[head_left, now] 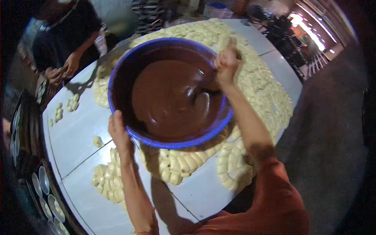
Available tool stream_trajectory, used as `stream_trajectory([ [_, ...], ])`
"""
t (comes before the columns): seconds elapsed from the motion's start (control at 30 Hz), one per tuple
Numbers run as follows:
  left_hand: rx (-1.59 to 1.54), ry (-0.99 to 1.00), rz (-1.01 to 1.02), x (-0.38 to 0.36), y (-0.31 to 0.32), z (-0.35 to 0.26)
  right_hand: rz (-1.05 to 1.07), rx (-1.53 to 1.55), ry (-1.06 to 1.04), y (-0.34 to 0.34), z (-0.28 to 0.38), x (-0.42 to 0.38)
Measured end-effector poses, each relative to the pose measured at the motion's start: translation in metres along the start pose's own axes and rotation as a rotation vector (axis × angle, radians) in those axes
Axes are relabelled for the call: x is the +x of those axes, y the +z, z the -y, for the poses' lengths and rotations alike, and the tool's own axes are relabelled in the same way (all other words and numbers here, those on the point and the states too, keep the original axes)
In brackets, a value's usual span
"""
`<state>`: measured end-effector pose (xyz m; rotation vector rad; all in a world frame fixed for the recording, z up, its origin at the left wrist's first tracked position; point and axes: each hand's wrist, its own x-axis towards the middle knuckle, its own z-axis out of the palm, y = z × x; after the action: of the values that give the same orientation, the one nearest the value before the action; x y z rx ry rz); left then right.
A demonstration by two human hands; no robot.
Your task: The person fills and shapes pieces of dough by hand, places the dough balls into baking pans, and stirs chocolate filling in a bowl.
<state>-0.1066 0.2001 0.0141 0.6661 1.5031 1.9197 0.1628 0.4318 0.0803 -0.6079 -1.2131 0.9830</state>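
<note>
A large blue basin (168, 145) sits on the table, holding smooth brown batter (164, 94) that looks like chocolate. At its near-left rim, my left hand (119, 129) grips the edge with the fingers outside. My right hand (227, 64) is closed in a fist over the right rim, slightly blurred. Below that fist, a dark batter-coated stirring tool (210, 87) reaches into the batter; its exact kind is hidden. Ripples and shiny streaks show around it. Pale dough pieces (258, 86) lie packed around and beneath the basin.
White tiled table (78, 137) carries smaller dough clusters (107, 180) at the near left. Across it, another person's hands (64, 70) work close together at the far-left edge. Metal molds (56, 207), some with dough, stand at lower left. Dark racks (149, 15) are behind.
</note>
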Motion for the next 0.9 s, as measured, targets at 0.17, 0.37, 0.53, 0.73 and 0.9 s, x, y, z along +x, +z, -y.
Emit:
stream_trajectory([
  [0.17,0.004,-0.017,0.067,0.003,-0.008,0.001,0.441,-0.388,-0.154,0.083,0.057,-0.084],
  [0.37,0.008,-0.038,0.066,-0.004,-0.003,-0.006,-0.002,-0.033,0.216,0.016,0.087,-0.044],
  [0.53,0.149,0.077,0.006,0.004,-0.008,0.007,0.064,-0.059,0.082,0.12,0.013,-0.018],
  [0.73,0.021,0.0,-0.016,-0.005,0.003,-0.007,0.213,0.422,0.392,0.044,0.071,-0.099],
  [0.9,-0.045,-0.048,0.057,0.007,-0.011,0.016,-0.098,-0.117,0.066,0.069,0.045,0.005],
])
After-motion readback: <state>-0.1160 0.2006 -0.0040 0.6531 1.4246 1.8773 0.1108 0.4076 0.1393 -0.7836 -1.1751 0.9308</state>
